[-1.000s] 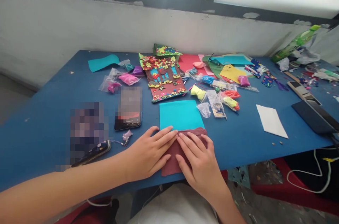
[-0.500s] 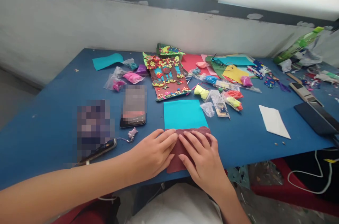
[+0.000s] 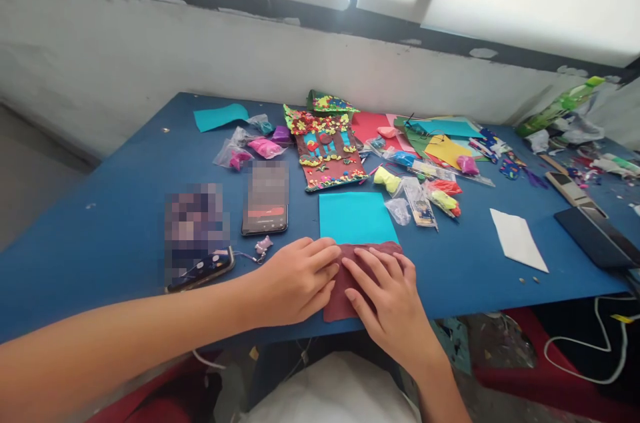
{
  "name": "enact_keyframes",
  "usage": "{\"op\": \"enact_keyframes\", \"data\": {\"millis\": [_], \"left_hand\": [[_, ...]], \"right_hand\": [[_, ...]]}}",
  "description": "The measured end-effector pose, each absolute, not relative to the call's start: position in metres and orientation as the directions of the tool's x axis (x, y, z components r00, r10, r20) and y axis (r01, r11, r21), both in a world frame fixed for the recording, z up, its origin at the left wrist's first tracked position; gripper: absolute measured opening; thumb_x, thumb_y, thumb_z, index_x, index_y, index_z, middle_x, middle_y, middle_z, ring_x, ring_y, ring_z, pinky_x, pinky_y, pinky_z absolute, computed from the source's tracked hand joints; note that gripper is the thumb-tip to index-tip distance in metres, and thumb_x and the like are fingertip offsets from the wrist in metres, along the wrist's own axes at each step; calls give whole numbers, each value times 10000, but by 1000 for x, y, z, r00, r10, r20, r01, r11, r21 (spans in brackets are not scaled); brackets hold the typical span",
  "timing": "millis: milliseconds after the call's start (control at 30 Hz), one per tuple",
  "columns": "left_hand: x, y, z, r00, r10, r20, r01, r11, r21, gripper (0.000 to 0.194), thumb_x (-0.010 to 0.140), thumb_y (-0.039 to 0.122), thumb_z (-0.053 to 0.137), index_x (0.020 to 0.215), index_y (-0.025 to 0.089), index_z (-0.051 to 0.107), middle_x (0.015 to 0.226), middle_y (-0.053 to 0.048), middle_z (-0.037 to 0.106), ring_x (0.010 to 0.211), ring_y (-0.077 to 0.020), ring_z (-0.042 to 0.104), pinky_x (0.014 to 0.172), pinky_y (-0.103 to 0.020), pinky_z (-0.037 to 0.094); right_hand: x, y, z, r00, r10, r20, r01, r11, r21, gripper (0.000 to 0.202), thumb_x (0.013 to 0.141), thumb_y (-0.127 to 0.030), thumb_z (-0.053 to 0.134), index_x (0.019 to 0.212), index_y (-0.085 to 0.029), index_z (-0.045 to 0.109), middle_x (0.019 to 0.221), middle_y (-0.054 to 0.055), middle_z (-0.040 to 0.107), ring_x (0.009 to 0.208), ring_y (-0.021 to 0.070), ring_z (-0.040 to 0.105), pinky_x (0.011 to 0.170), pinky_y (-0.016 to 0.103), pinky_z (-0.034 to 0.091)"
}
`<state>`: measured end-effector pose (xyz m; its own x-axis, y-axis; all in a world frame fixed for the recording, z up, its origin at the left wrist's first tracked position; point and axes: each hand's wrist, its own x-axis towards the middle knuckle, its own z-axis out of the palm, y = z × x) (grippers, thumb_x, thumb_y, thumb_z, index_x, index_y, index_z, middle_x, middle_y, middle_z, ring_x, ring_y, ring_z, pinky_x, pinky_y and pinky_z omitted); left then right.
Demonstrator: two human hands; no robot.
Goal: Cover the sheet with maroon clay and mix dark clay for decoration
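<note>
A thin brown sheet of modelling clay point(image 3: 342, 305) covers the near part of a bright blue sheet point(image 3: 356, 217) at the table's front edge. My right hand point(image 3: 387, 299) rests flat on the clay with its fingers spread. At the clay's left border, my left hand point(image 3: 297, 279) has its fingers bent and drawn together, the tips on the edge. Just beyond the blue sheet lies a decorated clay picture point(image 3: 330, 153) with flowers and brown trunks.
Left of the hands are a phone point(image 3: 265, 199), a second phone point(image 3: 203, 269) and a small charm point(image 3: 263, 246). Bagged clay point(image 3: 443, 199), coloured paper point(image 3: 445, 151) and a green bottle point(image 3: 560, 106) lie farther back. A white paper point(image 3: 519, 239) is to the right.
My left fingers have curled more and drawn together at the clay's left edge. The right hand stays spread on the clay. The view has shifted slightly.
</note>
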<state>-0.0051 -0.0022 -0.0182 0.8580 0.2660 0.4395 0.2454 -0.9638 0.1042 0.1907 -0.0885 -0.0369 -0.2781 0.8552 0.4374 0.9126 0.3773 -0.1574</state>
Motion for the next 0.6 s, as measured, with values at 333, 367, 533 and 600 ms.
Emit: {"op": "enact_keyframes", "data": {"millis": [333, 367, 533, 600], "left_hand": [[-2, 0, -24, 829, 181, 529, 204, -979, 16, 334, 972, 150, 354, 1001, 64, 676, 982, -120, 733, 944, -239, 666, 777, -365, 515], [-2, 0, -24, 831, 172, 529, 199, -980, 7, 335, 971, 149, 356, 1000, 60, 678, 974, -120, 737, 932, -240, 672, 772, -368, 519], [-1, 0, -24, 812, 150, 565, 207, -978, -38, 349, 971, 143, 356, 970, 52, 693, 967, -127, 750, 935, -252, 686, 746, -366, 534], [0, 0, -23, 811, 147, 567, 206, -978, -41, 356, 971, 141, 354, 958, 56, 699, 963, -123, 753, 932, -251, 690, 737, -363, 540]], "right_hand": [[187, -90, -38, -270, 826, 494, 905, 393, -164, 299, 984, -235, 438, 1192, -204, 650, 1252, 54, 665, 1247, 238, 485, 1070, 424, 240], [187, -90, -39, -265, 825, 499, 905, 391, -166, 305, 983, -239, 440, 1207, -206, 643, 1269, 53, 658, 1255, 241, 479, 1072, 429, 239], [188, -91, -39, -274, 828, 489, 908, 390, -154, 327, 985, -240, 424, 1245, -222, 622, 1325, 40, 633, 1258, 238, 478, 1066, 432, 240], [188, -91, -38, -275, 826, 492, 907, 392, -152, 321, 987, -235, 420, 1230, -219, 628, 1319, 39, 638, 1255, 233, 482, 1065, 428, 242]]}}
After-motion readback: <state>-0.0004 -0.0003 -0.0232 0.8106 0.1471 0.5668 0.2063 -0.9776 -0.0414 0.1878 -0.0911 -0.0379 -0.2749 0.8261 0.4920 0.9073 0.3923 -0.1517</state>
